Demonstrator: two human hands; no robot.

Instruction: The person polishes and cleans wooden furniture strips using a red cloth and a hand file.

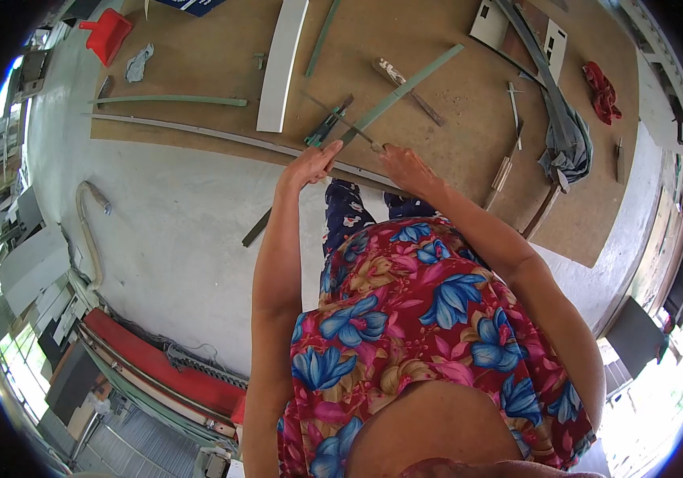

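My left hand (315, 166) is closed at the table's near edge, gripping a long green strip (405, 90). The strip slants up and right across the tabletop; a dark length (257, 229) juts past the edge below my hand, roughly in line with it. Closed around the near end of a thin, dark, file-like tool (340, 119) is my right hand (407, 169). That tool crosses the strip just ahead of my left hand. A green-and-black hand tool (328, 123) lies close by. Beyond the strip rests a flat-bladed tool with a patterned handle (390, 72).
On the brown table (222, 48) are a white board (282, 68), another green strip (174, 100), a red dustpan (108, 36) and a red cloth (601, 93). Grey cloth (568, 143) and long tools lie right. A long rail (198, 131) runs along the near edge.
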